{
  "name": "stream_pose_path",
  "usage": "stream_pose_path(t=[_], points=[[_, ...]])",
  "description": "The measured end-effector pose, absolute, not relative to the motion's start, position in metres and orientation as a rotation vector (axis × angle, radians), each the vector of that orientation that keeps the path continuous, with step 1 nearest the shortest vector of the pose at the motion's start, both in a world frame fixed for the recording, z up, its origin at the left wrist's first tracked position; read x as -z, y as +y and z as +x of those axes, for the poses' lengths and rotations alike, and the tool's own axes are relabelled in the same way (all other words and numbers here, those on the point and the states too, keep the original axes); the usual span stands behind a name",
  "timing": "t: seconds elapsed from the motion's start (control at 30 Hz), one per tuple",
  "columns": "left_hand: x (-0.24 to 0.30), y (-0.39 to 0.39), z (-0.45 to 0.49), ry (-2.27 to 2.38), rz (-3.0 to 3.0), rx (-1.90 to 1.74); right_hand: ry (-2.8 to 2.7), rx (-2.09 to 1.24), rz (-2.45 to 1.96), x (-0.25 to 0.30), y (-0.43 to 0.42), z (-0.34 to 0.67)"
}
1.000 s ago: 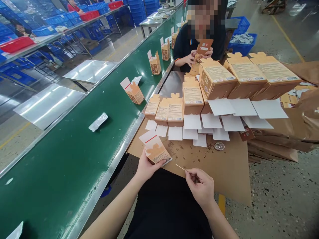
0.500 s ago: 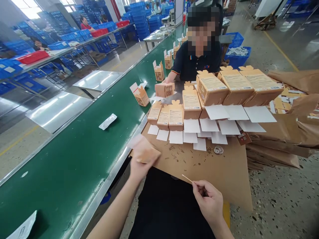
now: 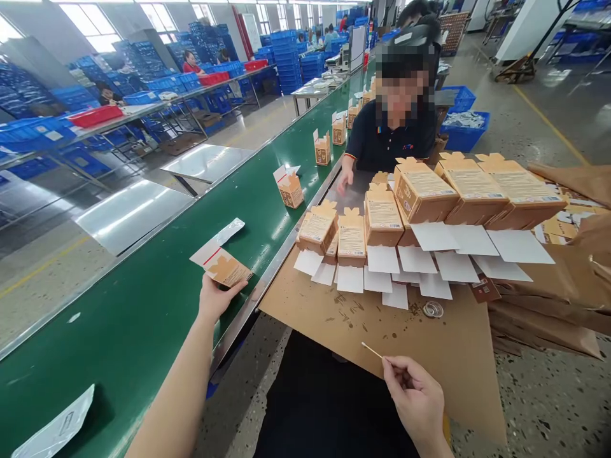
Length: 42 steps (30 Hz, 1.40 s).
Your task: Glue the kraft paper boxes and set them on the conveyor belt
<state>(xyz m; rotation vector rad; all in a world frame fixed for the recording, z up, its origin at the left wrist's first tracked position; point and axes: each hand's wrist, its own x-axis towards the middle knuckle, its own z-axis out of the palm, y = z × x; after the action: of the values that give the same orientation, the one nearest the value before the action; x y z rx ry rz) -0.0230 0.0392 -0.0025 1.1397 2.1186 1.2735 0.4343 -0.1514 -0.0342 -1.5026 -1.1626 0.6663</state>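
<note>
My left hand (image 3: 214, 298) is closed on a small orange carton (image 3: 225, 266) with an open white flap, held over the green conveyor belt (image 3: 143, 305). Just behind the carton lies a clear plastic sachet (image 3: 230, 231) on the belt. My right hand (image 3: 416, 399) is low at the right, pinching a thin stick (image 3: 371, 350) that points up and left over the brown cardboard sheet (image 3: 429, 356). Rows of orange cartons (image 3: 351, 232) with white flaps hanging out stand on that sheet ahead of me.
A person in a dark shirt sits across, one hand (image 3: 344, 183) on the metal tabletop. More cartons (image 3: 290, 188) ride the belt farther along. A small metal ring (image 3: 433, 310) lies on the cardboard. Brown paper (image 3: 573, 280) piles at right. Another sachet (image 3: 57, 429) lies at the belt's near end.
My left hand carried the carton from the cardboard sheet leftward out over the belt. The right hand kept hold of the stick and stayed low. The person opposite lowered their hands to the tabletop.
</note>
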Motion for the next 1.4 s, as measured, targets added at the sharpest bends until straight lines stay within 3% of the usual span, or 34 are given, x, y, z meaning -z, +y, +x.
stream_pose_path(t=[0.2,0.33,0.47,0.57,0.7,0.87,1.13,1.3,1.4], points=[[-0.004,0.02,0.006,2.011,1.286,-2.019,-1.08,-0.578,-1.576,0.03,-0.161,0.457],[-0.049,0.074,0.079,1.673,1.491,-1.626,-1.086,-0.503,-1.576,0.018,-0.151,0.464],[-0.093,0.154,0.153,1.701,1.487,-0.948,-1.162,-0.326,-1.536,0.003,-0.131,0.476],[-0.102,0.176,0.178,1.712,1.514,-0.674,-1.128,-0.142,-1.607,-0.003,-0.119,0.503],[-0.099,0.15,0.162,1.729,1.445,-0.803,-1.106,-0.006,-1.753,-0.002,-0.105,0.539],[-0.087,0.07,0.119,1.419,1.117,-1.179,-1.297,-0.129,-1.858,0.001,-0.081,0.557],[-0.015,-0.015,0.152,1.322,0.845,-1.016,-1.192,-0.086,-1.76,-0.001,-0.098,0.534],[0.007,-0.011,0.16,1.356,0.842,-0.98,-1.345,-0.54,-1.483,0.008,-0.121,0.44],[0.011,-0.01,0.158,1.335,0.909,-0.956,-1.444,-0.642,-1.398,0.02,-0.117,0.395]])
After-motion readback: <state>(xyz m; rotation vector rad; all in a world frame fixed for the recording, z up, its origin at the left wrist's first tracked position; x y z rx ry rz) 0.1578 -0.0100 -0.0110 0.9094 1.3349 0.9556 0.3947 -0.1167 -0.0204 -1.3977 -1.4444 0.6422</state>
